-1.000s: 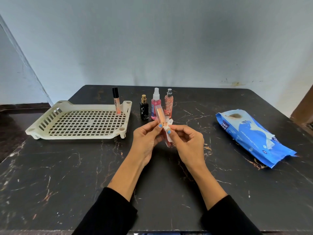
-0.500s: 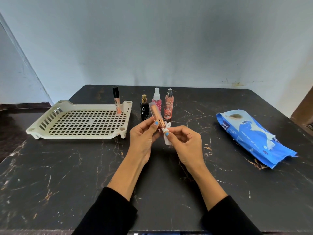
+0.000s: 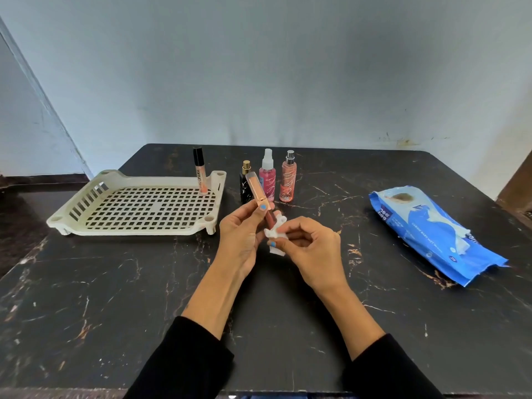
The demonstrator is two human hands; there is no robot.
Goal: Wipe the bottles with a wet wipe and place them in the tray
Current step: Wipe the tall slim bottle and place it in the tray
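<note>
My left hand (image 3: 240, 237) holds a slim rose-gold lip gloss tube (image 3: 257, 191), tilted with its cap up and to the left. My right hand (image 3: 309, 249) pinches a small white wet wipe (image 3: 275, 231) against the tube's lower end. The cream perforated tray (image 3: 86, 197) lies at the left, with a black-capped lip gloss (image 3: 200, 171) upright in its far right corner. Behind my hands stand a black perfume bottle (image 3: 245, 185), a pink spray bottle (image 3: 267, 174) and an orange spray bottle (image 3: 287, 177).
A blue wet wipe pack (image 3: 431, 234) lies on the right of the black marble table (image 3: 115, 298). A grey wall rises behind the table's far edge. A dark ledge adjoins the table at the left.
My left hand has tilted the tube's cap further left and lifted it slightly. My right hand has slid the wipe down toward the tube's lower end.
</note>
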